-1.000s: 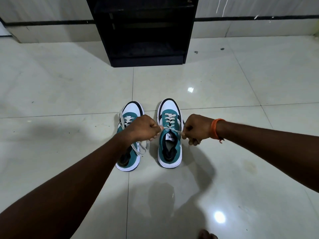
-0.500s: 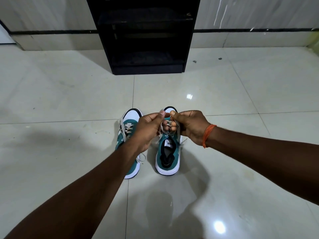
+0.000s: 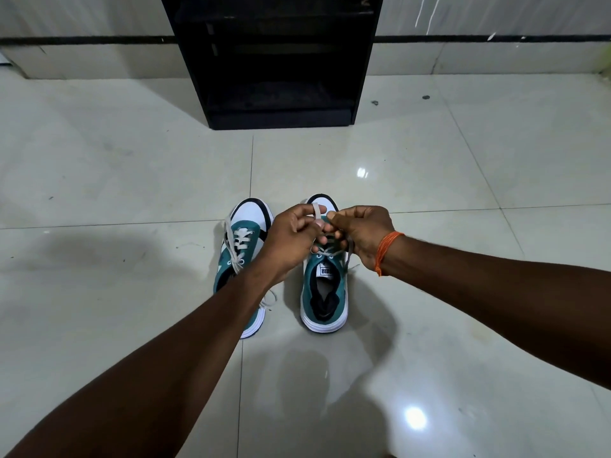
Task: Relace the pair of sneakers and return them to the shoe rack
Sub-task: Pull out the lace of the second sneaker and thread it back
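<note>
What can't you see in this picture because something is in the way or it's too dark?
- Head view: the left hand and right hand cover the lace crossings on the right sneaker, so any knot is hidden.
- The left forearm hides the inner side of the left sneaker.
- The shoe rack is cut off by the top edge, and its shelves are too dark to read.

Teal, white and black sneakers (image 3: 324, 285) with pale grey laces (image 3: 239, 239). Black shoe rack (image 3: 274, 61). Glossy off-white floor tiles (image 3: 463, 160); orange thread wristband (image 3: 386, 247).
</note>
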